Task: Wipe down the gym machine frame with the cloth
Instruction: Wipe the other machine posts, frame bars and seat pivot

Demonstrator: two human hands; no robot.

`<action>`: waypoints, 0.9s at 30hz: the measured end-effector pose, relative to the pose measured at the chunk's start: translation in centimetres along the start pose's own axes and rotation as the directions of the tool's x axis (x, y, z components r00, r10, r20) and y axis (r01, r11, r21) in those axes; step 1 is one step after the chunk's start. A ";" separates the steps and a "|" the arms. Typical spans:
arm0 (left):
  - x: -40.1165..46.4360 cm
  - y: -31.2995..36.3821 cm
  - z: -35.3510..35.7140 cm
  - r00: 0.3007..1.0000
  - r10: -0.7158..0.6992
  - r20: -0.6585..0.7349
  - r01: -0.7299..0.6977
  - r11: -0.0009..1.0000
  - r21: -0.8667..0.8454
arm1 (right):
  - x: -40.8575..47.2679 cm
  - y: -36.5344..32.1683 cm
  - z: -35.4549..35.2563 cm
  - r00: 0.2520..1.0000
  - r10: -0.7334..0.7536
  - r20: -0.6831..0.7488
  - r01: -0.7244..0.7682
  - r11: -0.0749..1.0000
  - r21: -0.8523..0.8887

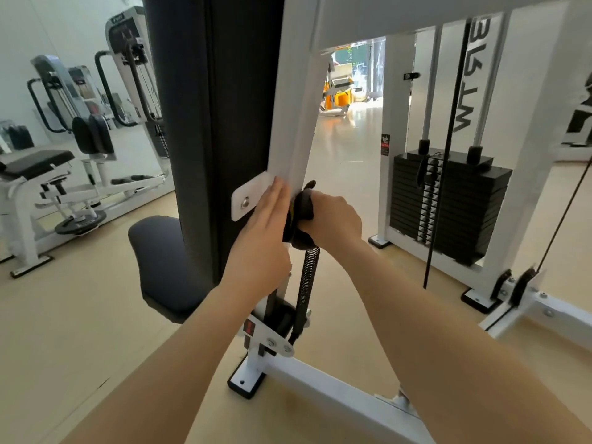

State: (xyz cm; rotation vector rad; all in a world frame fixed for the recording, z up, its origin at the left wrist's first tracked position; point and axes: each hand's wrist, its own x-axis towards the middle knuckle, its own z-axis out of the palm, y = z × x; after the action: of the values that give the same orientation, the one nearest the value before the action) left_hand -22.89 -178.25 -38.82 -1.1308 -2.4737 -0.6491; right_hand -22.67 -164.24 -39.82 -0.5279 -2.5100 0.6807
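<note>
My right hand (333, 219) is clenched around a bunched black cloth (301, 216), pressing it to the right side of the slanted white metal frame post (298, 133). My left hand (261, 232) lies flat, fingers together, against the post's near face beside the black back pad (211, 107).

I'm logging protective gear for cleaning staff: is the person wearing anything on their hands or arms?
Nothing shows. The left hand and the right hand are bare: no gloves, rings, watch or wristbands. Both forearms are uncovered to the edge of the picture, with no sleeve in view.
</note>
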 end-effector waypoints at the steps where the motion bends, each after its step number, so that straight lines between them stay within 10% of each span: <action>1: -0.1 0.1 0.5 1.000 -0.025 0.010 0.025 1.000 -0.019 | -0.2 0.6 0.0 1.000 0.019 -0.001 -0.019 0.998 0.057; 8: 0.2 0.7 1.4 0.995 -0.086 0.040 0.087 0.996 -0.036 | -3.4 1.8 1.8 0.974 0.214 -0.070 -0.134 0.801 0.583; 12: 0.1 0.9 0.4 0.996 -0.079 0.028 0.081 0.995 -0.054 | -3.5 0.7 0.7 0.956 0.293 -0.021 -0.233 0.800 0.553; 21: 0.2 0.5 -2.8 0.965 0.012 -0.263 -0.002 0.999 0.038 | -0.6 -6.4 -2.0 0.964 -0.036 -0.264 0.225 0.641 0.734; 27: -0.3 -1.3 -2.9 0.981 0.111 -0.158 -0.092 0.988 0.125 | -0.6 -3.6 1.8 1.000 -0.012 -0.027 0.015 0.994 0.106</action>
State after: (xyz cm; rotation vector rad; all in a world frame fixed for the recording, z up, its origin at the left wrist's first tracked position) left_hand -23.33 -180.75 -36.85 -1.1048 -2.2674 -0.5376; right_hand -23.95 -168.08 -39.40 -0.4780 -2.4350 0.7925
